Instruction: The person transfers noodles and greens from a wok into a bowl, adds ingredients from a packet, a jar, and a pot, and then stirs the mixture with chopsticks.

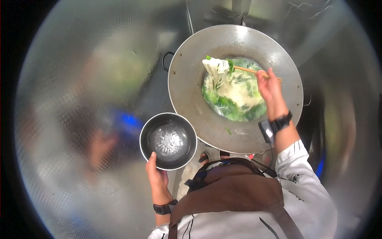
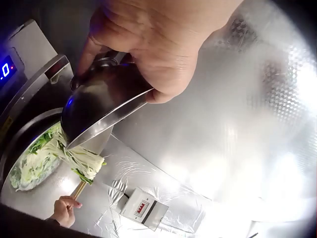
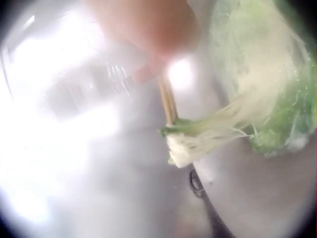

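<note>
My right hand [image 1: 270,88] grips a pair of chopsticks [image 1: 247,69] over a large wok [image 1: 187,91]. From their tips hangs a bundle of white noodles [image 1: 217,68] with some green leaves, its lower strands trailing toward the soup [image 1: 238,95]. Pale noodles and leafy greens float in that soup. A dark metal bowl [image 1: 168,141] with a bright rim is held at the wok's near left edge by my left hand [image 1: 157,175], thumb over the rim. Its inside shows no food. The left wrist view shows the fingers underneath the bowl [image 2: 106,101].
The wok has a loop handle [image 1: 167,61] on its left side. A lit blue digital display [image 2: 6,70] and a switch box [image 2: 144,208] appear in the left wrist view. Shiny metal surfaces surround the wok. A small green scrap [image 1: 228,131] lies on its inner wall.
</note>
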Demonstrator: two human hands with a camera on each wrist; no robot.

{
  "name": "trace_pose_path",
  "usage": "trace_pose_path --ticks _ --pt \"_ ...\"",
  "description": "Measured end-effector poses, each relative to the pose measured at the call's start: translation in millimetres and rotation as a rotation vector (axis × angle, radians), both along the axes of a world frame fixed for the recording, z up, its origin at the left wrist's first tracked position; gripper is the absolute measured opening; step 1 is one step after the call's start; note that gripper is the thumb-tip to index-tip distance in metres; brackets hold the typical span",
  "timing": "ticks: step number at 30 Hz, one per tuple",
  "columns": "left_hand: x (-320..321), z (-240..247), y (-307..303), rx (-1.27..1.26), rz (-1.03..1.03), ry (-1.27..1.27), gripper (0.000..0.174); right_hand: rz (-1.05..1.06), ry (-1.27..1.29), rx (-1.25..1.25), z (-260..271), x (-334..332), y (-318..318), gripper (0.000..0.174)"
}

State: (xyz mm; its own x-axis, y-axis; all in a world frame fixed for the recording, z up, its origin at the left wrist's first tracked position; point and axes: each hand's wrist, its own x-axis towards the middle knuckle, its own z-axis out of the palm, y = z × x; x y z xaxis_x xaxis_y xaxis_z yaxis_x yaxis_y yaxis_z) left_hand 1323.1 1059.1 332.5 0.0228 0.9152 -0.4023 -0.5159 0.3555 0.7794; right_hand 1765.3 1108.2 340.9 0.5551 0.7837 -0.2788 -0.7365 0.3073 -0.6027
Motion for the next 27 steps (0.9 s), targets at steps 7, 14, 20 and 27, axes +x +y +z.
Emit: trace_pose_path --ticks 7,14,20,27 --pt "-1 4 -3 0.118 -0.094 -0.089 0.038 -0.025 -0.072 0.218 59 -2 -24 0.040" --pt "-17 -38 6 0.183 -0.198 -0.207 0.036 -0.110 -0.233 0.293 110 -34 -33 0.039" --pt "-23 -39 20 0.110 -0.255 -0.241 0.036 -0.103 -0.355 0.342 157 -52 -20 0.044" --pt "-29 -57 38 0.060 -0.353 -0.288 0.041 -0.173 -0.523 0.387 209 -75 -19 0.043"
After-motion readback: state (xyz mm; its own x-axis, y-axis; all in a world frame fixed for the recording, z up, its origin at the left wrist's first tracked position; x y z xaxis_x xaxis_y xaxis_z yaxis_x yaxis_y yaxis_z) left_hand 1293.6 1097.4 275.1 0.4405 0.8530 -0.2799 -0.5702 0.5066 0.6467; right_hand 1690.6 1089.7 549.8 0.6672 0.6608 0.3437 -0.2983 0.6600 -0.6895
